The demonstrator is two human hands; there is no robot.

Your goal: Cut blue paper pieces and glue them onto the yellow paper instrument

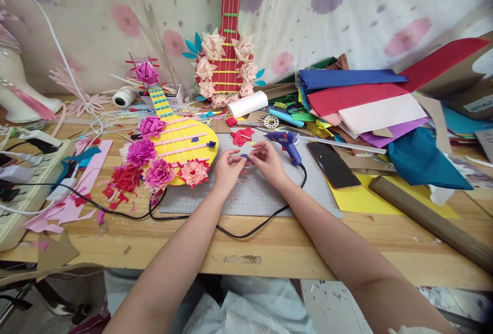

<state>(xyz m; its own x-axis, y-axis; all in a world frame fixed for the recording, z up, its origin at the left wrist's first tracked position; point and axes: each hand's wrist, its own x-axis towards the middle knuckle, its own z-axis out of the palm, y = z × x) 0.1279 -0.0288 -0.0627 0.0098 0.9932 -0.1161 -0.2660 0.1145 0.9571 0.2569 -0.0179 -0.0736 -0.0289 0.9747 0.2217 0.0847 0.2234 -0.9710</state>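
My left hand [228, 167] and my right hand [268, 162] meet over the grey cutting mat [200, 204]. Between their fingertips is a small dark blue piece [245, 156], pinched from both sides; it looks like paper, though most of it is covered by my fingers. Just left of my hands lies a yellow paper guitar [206, 136] with pink and purple paper flowers along its edge and two small blue pieces on its body. Red paper petals [242, 136] sit beyond my fingertips. A blue glue gun [287, 145] rests beside my right hand, its black cord looping under my forearms.
A red guitar [230, 61] with pale flowers leans at the back. Right of the mat are a phone [333, 165], a brown roll [427, 216] and stacked coloured paper [379, 110]. A power strip [50, 185] and pink scraps [69, 210] are at left.
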